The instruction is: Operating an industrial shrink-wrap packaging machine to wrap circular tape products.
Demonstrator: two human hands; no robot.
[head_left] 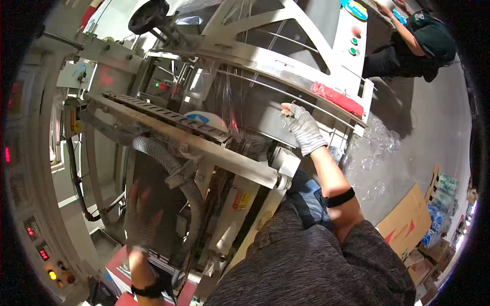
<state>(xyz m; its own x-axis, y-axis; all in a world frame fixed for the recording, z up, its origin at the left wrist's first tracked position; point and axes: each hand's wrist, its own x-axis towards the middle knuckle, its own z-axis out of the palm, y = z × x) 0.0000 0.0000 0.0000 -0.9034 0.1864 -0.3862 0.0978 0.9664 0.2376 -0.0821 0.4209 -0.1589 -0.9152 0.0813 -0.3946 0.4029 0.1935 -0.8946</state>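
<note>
Right grip (302,126): hand in striped glove, curling its fingers partway; whether they are holding anything cannot be told. Left grip (140,217): gloved hand, blurring, spreading its fingers wide and holding nothing visible. Corrugated hose (166,162), grey: curving down to the right of the left grip. Clear plastic film (230,99): hanging within the machine, left of the right grip. Slotted metal strip (163,115): running along the bar above the hose. Red wrapped roll (337,99): lying on the white frame beyond the right grip. Crumpled clear plastic (375,145): lying on the floor, right. Cardboard sheet (406,224): leaning at lower right. Person in black cap (434,38): working at upper right.
</note>
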